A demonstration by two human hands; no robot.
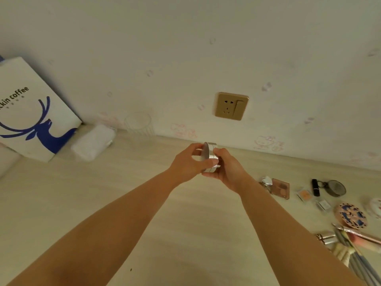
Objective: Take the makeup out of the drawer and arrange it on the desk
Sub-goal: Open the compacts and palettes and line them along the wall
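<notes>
Both my hands hold a round silver makeup compact (208, 153) on its edge, above the far middle of the light wooden desk (127, 195) near the wall. My left hand (188, 162) grips it from the left, thumb and fingers curled round the rim. From the right, my right hand (227, 169) holds it with its fingers wrapped round the rim. Several makeup items lie on the desk at the right: an eyeshadow palette (280, 188), a black lipstick (315, 187), a round dark compact (336, 188) and a pink and blue round compact (351, 216). The drawer is out of view.
A white and blue paper coffee bag (31, 112) leans against the wall at the far left. Beside it lie a white pack (93, 142) and a clear glass (138, 124). A gold wall socket (231, 106) sits above the desk. Brushes and pencils (350, 246) lie at the right edge.
</notes>
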